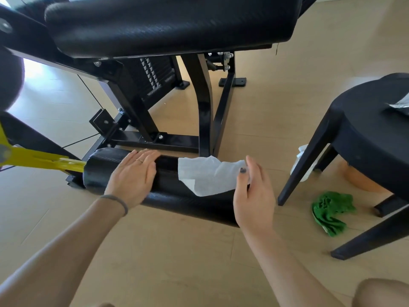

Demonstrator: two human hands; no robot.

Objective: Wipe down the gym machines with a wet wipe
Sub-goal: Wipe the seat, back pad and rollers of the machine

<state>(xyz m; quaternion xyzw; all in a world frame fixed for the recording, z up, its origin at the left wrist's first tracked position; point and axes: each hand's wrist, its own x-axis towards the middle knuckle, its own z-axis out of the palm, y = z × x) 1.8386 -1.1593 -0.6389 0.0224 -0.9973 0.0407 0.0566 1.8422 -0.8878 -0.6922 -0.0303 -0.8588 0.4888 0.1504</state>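
A black padded roller (172, 191) of the gym machine lies low across the middle of the view, fixed to a yellow arm (42, 160) at its left end. A white wet wipe (210, 176) is spread over the roller's top right part. My left hand (132, 173) rests flat on the roller's left half, fingers straight. My right hand (252, 189) pinches the wipe's right edge between thumb and fingers at the roller's right end. The machine's black seat pad (168, 23) hangs above.
The machine's black steel frame (203, 100) and weight stack (150, 74) stand behind the roller. A black plastic stool (365, 134) stands at the right with a silver packet (398, 105) on it. A green cloth (332, 211) and a white bottle (305, 162) lie on the beige floor beneath.
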